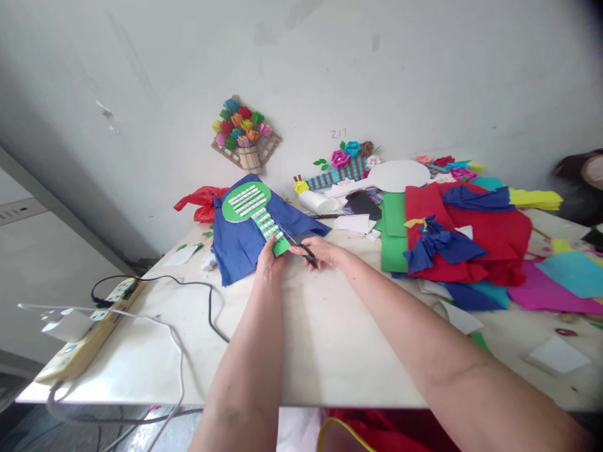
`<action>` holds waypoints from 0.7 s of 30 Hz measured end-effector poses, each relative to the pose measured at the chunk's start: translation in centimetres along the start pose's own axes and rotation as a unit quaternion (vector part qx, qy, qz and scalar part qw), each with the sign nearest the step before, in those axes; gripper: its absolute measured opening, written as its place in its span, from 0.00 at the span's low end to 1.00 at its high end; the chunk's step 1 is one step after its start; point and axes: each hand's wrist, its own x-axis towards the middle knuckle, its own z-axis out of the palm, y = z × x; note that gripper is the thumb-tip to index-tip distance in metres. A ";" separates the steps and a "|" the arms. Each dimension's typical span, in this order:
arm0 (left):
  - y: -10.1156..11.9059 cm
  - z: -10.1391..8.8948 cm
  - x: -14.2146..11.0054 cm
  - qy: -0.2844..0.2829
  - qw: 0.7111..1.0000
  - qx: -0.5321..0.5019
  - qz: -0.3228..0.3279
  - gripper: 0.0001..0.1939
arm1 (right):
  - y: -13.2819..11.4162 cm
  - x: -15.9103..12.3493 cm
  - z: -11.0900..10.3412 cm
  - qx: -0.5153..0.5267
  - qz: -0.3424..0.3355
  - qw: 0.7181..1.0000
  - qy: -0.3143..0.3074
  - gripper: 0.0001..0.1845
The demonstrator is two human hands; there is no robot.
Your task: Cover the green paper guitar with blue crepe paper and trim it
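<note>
My left hand (269, 258) grips the lower end of a green paddle-shaped paper piece (252, 207) covered with white strips. That piece lies against a sheet of blue paper (238, 245), which is lifted off the table with it. My right hand (319, 251) holds black scissors (298, 243), whose blades point up-left at the green piece's handle, right next to my left fingers.
A power strip (89, 333) with black and white cables lies at the table's left edge. Piles of red, blue, green and magenta paper (471, 245) fill the right side. Paper flower crafts (346, 164), a white roll and a phone sit by the wall. Another person (581, 182) is at far right.
</note>
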 end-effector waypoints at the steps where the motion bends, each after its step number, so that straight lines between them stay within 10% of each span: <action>1: 0.0 0.0 0.0 0.000 1.000 -0.002 -0.001 0.08 | 0.0 0.0 0.0 -0.002 0.000 1.000 0.004 0.28; 21: 0.1 0.1 0.0 0.008 1.000 -0.006 -0.004 0.09 | 0.8 0.8 0.4 0.009 -0.016 1.000 0.024 0.28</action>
